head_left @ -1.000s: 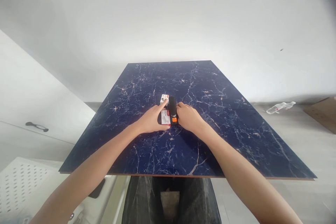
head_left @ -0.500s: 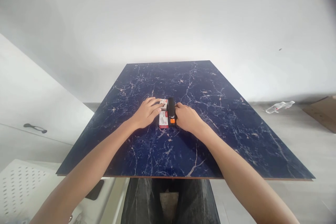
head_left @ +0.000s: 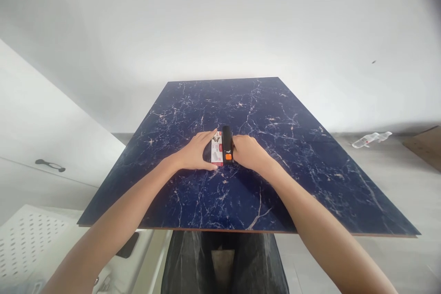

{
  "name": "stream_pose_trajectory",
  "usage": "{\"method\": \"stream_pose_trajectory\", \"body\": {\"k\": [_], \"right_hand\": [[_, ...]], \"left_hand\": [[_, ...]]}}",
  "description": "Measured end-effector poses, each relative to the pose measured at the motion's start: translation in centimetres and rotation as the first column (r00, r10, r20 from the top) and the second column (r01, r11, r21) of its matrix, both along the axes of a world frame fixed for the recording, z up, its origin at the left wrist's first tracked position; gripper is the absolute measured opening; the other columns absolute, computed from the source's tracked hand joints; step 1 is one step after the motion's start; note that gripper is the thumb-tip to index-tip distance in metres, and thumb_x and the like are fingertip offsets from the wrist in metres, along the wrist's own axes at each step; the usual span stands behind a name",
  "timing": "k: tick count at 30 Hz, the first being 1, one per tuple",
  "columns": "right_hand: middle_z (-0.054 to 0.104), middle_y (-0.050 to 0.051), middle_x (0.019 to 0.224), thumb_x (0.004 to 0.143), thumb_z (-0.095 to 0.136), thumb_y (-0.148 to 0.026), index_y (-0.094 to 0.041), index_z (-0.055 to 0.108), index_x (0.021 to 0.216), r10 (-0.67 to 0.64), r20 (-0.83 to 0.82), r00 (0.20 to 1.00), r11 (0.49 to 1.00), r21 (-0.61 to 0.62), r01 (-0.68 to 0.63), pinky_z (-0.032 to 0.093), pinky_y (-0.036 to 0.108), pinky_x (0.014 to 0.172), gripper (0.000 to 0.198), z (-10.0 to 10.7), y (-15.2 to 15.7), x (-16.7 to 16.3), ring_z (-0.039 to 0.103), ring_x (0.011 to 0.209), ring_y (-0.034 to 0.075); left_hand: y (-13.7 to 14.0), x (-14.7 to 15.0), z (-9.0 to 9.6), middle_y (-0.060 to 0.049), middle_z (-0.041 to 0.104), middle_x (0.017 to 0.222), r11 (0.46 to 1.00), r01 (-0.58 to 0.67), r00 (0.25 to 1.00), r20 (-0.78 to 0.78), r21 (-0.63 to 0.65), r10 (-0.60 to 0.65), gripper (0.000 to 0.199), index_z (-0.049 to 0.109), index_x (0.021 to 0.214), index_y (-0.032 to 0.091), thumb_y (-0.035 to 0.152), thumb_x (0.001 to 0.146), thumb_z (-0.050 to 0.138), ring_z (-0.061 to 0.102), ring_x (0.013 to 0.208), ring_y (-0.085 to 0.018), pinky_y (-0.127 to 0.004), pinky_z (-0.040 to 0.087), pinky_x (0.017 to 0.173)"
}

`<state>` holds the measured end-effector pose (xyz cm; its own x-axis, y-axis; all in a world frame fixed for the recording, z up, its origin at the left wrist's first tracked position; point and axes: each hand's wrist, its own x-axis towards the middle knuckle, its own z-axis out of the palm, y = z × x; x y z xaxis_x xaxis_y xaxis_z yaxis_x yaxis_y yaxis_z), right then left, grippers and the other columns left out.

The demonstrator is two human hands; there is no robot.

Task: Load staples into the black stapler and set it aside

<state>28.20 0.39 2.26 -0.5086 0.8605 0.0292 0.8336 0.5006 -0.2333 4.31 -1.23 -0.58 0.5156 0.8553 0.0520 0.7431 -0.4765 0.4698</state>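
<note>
Two small red-and-white staple boxes [head_left: 217,152] lie end to end on the dark blue marbled table [head_left: 220,202]. A black stapler [head_left: 226,140] with an orange patch at its near end lies along their right side. My left hand [head_left: 195,151] spans the boxes, its thumb at the near end and its fingertips at the far end. Against the stapler's right side, my right hand [head_left: 248,150] has its fingers curled; their tips are partly hidden.
A clear plastic bottle [head_left: 371,139] lies on the floor at the right, near a cardboard box [head_left: 425,147]. At lower left stands a white perforated surface [head_left: 27,243], with a dark flat phone-like object [head_left: 128,245] close by. A white wall [head_left: 220,18] rises behind the table.
My left hand has shifted from lying over the upper box to spanning both boxes, thumb now at the near end. The boxes have come into line beside the stapler.
</note>
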Motion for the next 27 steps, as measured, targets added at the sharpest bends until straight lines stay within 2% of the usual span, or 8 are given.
{"method": "stream_pose_trajectory", "body": {"k": [5, 7, 10, 12, 15, 20, 24, 27], "right_hand": [[0.074, 0.016, 0.095, 0.094, 0.039, -0.016, -0.015, 0.070, 0.095, -0.027, -0.015, 1.000, 0.996, -0.091, 0.025, 0.044, 0.032, 0.066, 0.031, 0.3, 0.1, 0.3, 0.071, 0.083, 0.029], [0.073, 0.017, 0.107, 0.097, 0.036, -0.020, -0.014, 0.068, 0.107, -0.010, -0.013, 1.000, 0.996, -0.090, 0.009, 0.045, 0.032, 0.071, 0.034, 0.6, -0.1, 0.4, 0.071, 0.089, 0.030], [0.067, 0.019, 0.126, 0.098, 0.041, -0.029, -0.015, 0.057, 0.131, -0.022, -0.056, 0.998, 0.998, -0.057, 0.019, 0.047, 0.035, 0.078, 0.039, 1.3, -0.8, 0.3, 0.070, 0.096, 0.033], [0.070, 0.020, 0.118, 0.099, 0.041, -0.035, -0.012, 0.050, 0.136, -0.106, -0.092, 0.990, 0.992, -0.074, 0.099, 0.048, 0.037, 0.077, 0.045, 1.7, -1.2, 0.1, 0.070, 0.093, 0.034], [0.073, 0.021, 0.102, 0.097, 0.042, -0.038, -0.008, 0.050, 0.129, -0.229, -0.118, 0.966, 0.971, -0.104, 0.217, 0.049, 0.037, 0.075, 0.045, 2.1, -0.9, 0.4, 0.071, 0.090, 0.035], [0.072, 0.024, 0.105, 0.093, 0.046, -0.035, -0.007, 0.055, 0.120, -0.346, -0.059, 0.936, 0.938, -0.056, 0.343, 0.049, 0.039, 0.080, 0.040, 2.3, 1.6, 4.1, 0.070, 0.095, 0.037], [0.071, 0.027, 0.108, 0.092, 0.048, -0.032, -0.003, 0.056, 0.121, -0.423, 0.029, 0.906, 0.906, -0.010, 0.423, 0.049, 0.040, 0.084, 0.042, 2.6, 4.6, 9.5, 0.070, 0.099, 0.036], [0.070, 0.029, 0.111, 0.091, 0.051, -0.033, -0.002, 0.056, 0.124, -0.466, 0.127, 0.876, 0.883, 0.006, 0.469, 0.048, 0.040, 0.083, 0.046, 2.9, 7.3, 14.5, 0.069, 0.099, 0.036]], "left_hand": [[0.3, 0.2, -0.2, -0.012, 0.024, 0.166, 0.999, -0.012, 1.000, -0.002, 0.032, 0.012, 0.131, 0.004, 0.165, 0.028, 0.066, 0.065, 0.081, 0.023, 0.149, -0.044, -0.061, 0.026, 0.119], [0.3, 0.1, -0.2, -0.013, 0.027, 0.165, 0.999, -0.015, 1.000, -0.002, 0.032, 0.015, 0.131, 0.005, 0.165, 0.028, 0.067, 0.065, 0.081, 0.025, 0.149, -0.044, -0.061, 0.028, 0.118], [0.6, 0.2, -0.3, -0.013, 0.029, 0.164, 0.999, -0.006, 1.000, 0.005, 0.053, 0.006, 0.130, 0.008, 0.165, 0.026, 0.066, 0.065, 0.080, 0.027, 0.148, -0.044, -0.060, 0.028, 0.118], [1.1, 0.6, -0.3, -0.014, 0.031, 0.163, 0.997, 0.004, 1.000, 0.005, 0.076, -0.004, 0.128, 0.010, 0.164, 0.024, 0.065, 0.065, 0.080, 0.029, 0.147, -0.043, -0.058, 0.028, 0.118], [2.6, 2.3, 0.1, -0.015, 0.035, 0.161, 0.996, 0.027, 1.000, 0.001, 0.087, -0.027, 0.128, 0.013, 0.164, 0.020, 0.063, 0.064, 0.080, 0.033, 0.145, -0.043, -0.055, 0.030, 0.118], [6.8, 7.9, 0.6, -0.018, 0.041, 0.158, 0.987, 0.114, 0.993, -0.025, 0.112, -0.112, 0.128, 0.018, 0.163, 0.013, 0.063, 0.062, 0.080, 0.040, 0.141, -0.043, -0.053, 0.032, 0.116], [10.9, 14.8, -0.1, -0.016, 0.040, 0.159, 0.975, 0.174, 0.985, -0.020, 0.139, -0.173, 0.127, 0.019, 0.163, 0.015, 0.069, 0.063, 0.077, 0.038, 0.142, -0.042, -0.052, 0.031, 0.117], [13.8, 20.7, -0.6, -0.019, 0.040, 0.158, 0.968, 0.192, 0.981, -0.014, 0.164, -0.192, 0.131, 0.017, 0.163, 0.012, 0.074, 0.063, 0.075, 0.037, 0.142, -0.044, -0.053, 0.029, 0.117]]}}
